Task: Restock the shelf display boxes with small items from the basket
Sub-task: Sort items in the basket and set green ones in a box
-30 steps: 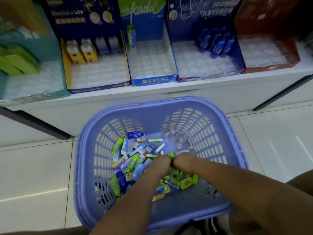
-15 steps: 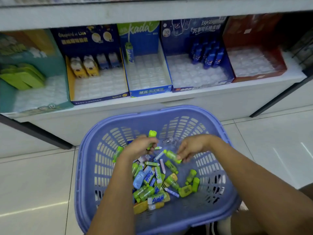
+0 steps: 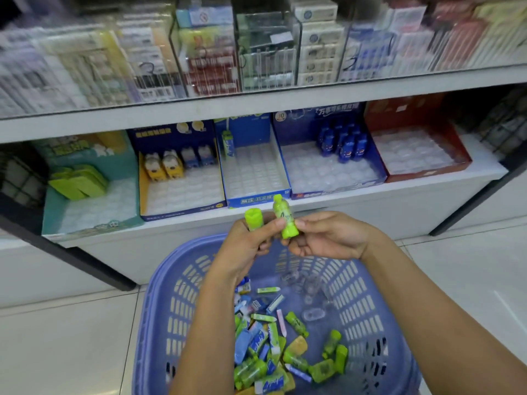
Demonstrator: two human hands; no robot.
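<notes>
basket: purple basket (image 3: 159, 323) on the floor (image 3: 57, 337) in front of the lower shelf (image 3: 356, 203), with a heap of small items (image 3: 271, 349) inside (mostly green and blue).
left hand: left hand (image 3: 248, 246) raised above the basket, fingers curled round a green block (image 3: 253, 219).
right hand: right hand (image 3: 328, 238) fingertips pinching a green bottle (image 3: 285, 220) near its base; bottle roughly upright, just beside the block.
display boxes: 5 in a row on the lower shelf; the blue box (image 3: 253, 181) lies straight behind both hands.
upper shelf: blurred packs.
</notes>
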